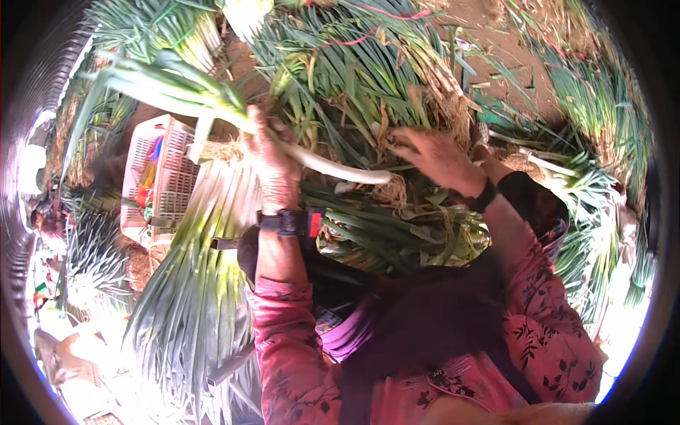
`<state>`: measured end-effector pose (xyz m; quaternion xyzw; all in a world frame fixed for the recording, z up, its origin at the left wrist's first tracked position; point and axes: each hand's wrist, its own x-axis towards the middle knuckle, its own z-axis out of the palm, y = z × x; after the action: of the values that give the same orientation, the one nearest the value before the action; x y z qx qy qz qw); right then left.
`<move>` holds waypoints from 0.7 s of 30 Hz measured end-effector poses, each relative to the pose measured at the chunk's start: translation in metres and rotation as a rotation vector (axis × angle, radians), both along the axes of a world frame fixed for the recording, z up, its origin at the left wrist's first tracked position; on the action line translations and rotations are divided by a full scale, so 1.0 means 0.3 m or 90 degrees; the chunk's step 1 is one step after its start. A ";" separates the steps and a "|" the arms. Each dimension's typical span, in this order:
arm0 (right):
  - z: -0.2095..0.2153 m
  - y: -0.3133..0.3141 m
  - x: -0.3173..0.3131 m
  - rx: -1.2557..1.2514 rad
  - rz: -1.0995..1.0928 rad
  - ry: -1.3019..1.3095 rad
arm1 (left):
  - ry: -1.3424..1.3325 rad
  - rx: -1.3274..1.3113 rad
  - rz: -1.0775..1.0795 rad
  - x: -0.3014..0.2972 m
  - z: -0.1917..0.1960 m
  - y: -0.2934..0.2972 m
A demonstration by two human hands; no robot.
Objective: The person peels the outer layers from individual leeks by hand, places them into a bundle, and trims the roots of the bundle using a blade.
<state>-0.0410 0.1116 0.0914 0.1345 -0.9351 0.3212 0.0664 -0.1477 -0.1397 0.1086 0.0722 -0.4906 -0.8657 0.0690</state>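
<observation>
My left hand (275, 159), seen from the head view, is closed around a long green onion (336, 168), gripping it near where the white stem turns green. The onion lies across the scene in front of me: its leaves fan out to the upper left, and its white stem slants down to the right, ending in a tuft of brown roots (391, 191). I cannot tell whether those roots touch the greens beneath them.

My right hand (439, 159) is above and to the right of the root end, apart from the stem, its fingers partly stretched toward the left. The fingertips are beside some dry, withered leaves; I cannot tell whether they pinch any of them.

A dark watch-like band (290, 222) with a red edge circles my left wrist, and a black wristband (484, 196) my right. My sleeves (549, 333) are pink with dark leaf patterns.

To the left of my left forearm lies a thick bundle of green onions (205, 248), root ends upward and leaves spread down toward the lower edge. Just beyond its root ends is a pale plastic crate (177, 177) with brightly coloured things inside. Ahead, a large heap of green onions (347, 71) with a red tie (350, 41) rests on brown ground (496, 42). More onions (595, 99) are piled at the far right.
</observation>
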 end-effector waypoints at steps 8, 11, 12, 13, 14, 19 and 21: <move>-0.333 -0.077 0.325 -0.039 0.122 -0.193 | 0.091 0.106 -0.151 0.049 -0.004 -0.016; -0.594 0.288 0.519 0.215 0.246 -0.280 | 0.094 0.089 -0.189 0.010 0.010 -0.047; -0.598 0.352 0.537 0.105 0.234 -0.332 | 0.086 0.084 -0.181 0.012 -0.002 -0.043; -0.554 0.339 0.493 0.042 0.165 -0.255 | 0.079 0.065 -0.181 0.024 -0.019 -0.035; -0.468 0.291 0.412 -0.017 0.091 -0.183 | 0.035 0.037 -0.148 0.027 -0.022 -0.035; -0.008 -0.068 0.189 -0.205 -0.047 0.012 | 0.055 0.180 -0.153 -0.033 -0.034 -0.091; 0.040 -0.153 0.192 -0.122 -0.007 0.177 | 0.027 0.267 -0.136 -0.043 -0.054 -0.071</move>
<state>0.0166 0.0656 0.1035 0.1655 -0.8827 0.3866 0.2096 -0.1605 -0.1609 0.0924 0.0146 -0.3032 -0.9523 -0.0296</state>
